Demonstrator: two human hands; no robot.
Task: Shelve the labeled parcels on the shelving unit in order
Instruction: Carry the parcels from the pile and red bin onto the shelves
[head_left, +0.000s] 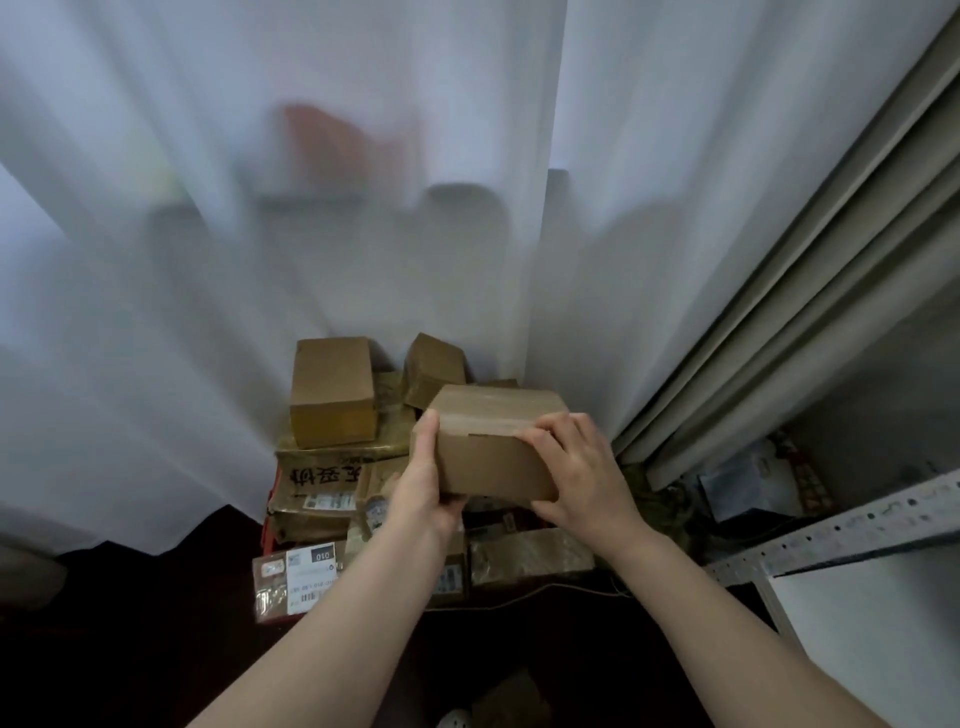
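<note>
Brown cardboard parcel (493, 441), mid-pickup over the floor pile of taped cartons (322, 467), is clasped at its ends by left hand (426, 483) and right hand (576, 467) in a curled grip (label unseen); next, probably, carry it to the pale perforated-metal shelving unit (831, 535) at four o'clock.

We get one wide-angle view only, worn on the head, facing forward and steeply down at the floor (130, 649); the parcel pile (332, 467) lies close, white curtain (260, 208) straight ahead, shelving unit (857, 530) at the right edge
</note>
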